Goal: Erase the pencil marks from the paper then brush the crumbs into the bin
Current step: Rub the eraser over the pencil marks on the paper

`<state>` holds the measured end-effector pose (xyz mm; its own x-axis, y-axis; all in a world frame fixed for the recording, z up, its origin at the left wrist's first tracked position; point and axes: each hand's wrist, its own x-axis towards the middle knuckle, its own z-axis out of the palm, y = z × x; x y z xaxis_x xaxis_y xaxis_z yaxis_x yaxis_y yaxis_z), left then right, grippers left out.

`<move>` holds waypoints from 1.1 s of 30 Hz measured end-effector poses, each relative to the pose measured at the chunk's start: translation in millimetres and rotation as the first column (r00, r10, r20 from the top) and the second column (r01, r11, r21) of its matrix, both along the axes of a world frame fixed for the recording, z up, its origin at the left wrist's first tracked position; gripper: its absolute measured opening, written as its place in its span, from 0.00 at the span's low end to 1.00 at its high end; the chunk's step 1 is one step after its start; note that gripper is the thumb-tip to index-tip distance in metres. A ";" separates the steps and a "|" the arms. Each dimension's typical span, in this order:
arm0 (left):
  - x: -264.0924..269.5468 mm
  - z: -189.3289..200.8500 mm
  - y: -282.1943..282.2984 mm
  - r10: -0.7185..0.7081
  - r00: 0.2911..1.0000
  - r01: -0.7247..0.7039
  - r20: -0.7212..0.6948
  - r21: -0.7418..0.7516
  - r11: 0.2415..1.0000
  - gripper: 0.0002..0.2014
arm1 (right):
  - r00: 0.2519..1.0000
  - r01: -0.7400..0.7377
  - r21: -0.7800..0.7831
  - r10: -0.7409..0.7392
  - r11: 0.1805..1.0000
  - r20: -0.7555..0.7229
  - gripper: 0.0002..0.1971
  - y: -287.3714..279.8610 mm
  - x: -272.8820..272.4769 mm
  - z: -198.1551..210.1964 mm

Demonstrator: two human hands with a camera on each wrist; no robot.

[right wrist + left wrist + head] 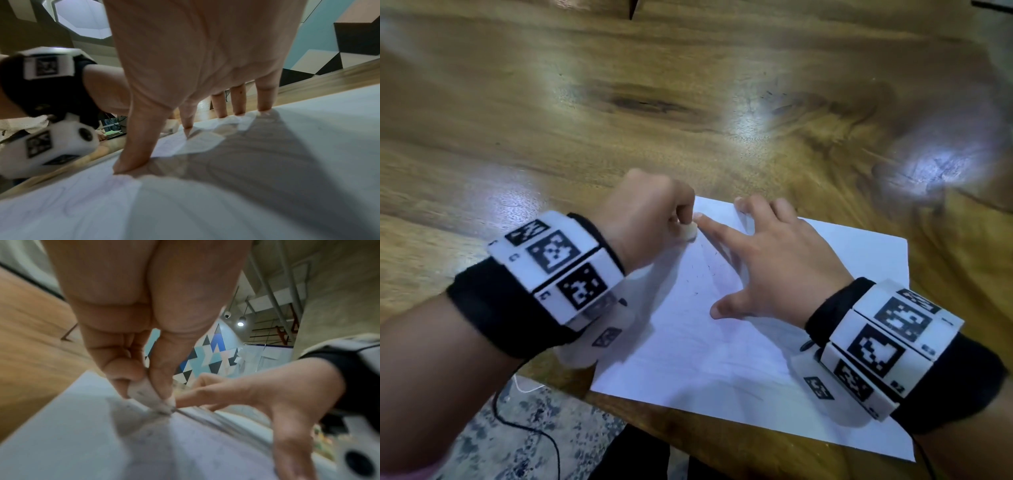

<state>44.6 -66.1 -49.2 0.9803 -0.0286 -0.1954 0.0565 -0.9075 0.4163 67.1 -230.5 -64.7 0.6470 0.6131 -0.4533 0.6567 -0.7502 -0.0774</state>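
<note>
A white sheet of paper lies on the wooden table near its front edge, with dark crumbs scattered near its upper left part. My left hand pinches a small white eraser and presses it onto the paper near the far left corner; the left wrist view shows the eraser between thumb and fingers, its tip grey and touching the sheet. My right hand is spread flat on the paper, fingertips and thumb pressing it down. No bin is in view.
The wooden table stretches far beyond the paper, glossy with light reflections. Below the table's front edge at the lower left are a speckled floor and a thin black cable.
</note>
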 end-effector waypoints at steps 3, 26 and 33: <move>-14.1 -4.0 1.3 -0.091 0.994 0.090 -0.063 -0.017 0.996 0.03 | 1.000 0.005 0.004 -0.005 1.000 -0.006 0.55 -0.2 0.1 -0.1; -25.9 -3.1 11.8 -0.019 0.999 0.017 -0.043 -0.065 0.998 0.11 | 1.000 -0.024 -0.066 0.025 0.998 0.008 0.54 7.2 0.7 4.2; -20.5 -1.3 15.4 0.043 0.994 -0.053 -0.104 -0.095 0.994 0.06 | 1.000 -0.022 -0.067 0.023 0.998 0.010 0.55 7.6 -0.6 4.4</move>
<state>24.1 -50.7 -50.5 0.9561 -0.0058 -0.2930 0.1456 -0.8583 0.4921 66.5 -222.9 -60.3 0.6382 0.5965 -0.4867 0.6742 -0.7383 -0.0208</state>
